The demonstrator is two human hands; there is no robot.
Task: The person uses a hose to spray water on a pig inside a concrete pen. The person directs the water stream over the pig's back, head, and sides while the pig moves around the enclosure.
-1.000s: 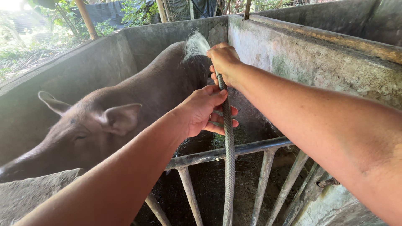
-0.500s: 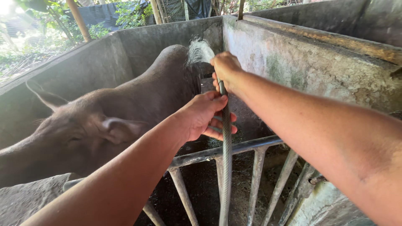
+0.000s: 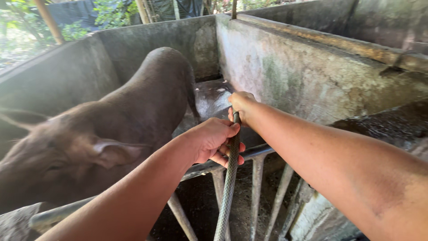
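Hose [image 3: 227,187] runs up thru both hands: left hand [image 3: 214,139] clamped round it low, right hand [image 3: 240,105] clamped on it just above, w/ hose end hidden in that grip. Brown pig [image 3: 102,129] stands left of the grip, metal gate [image 3: 256,178] bars just below, concrete wall [image 3: 303,76] to the right.
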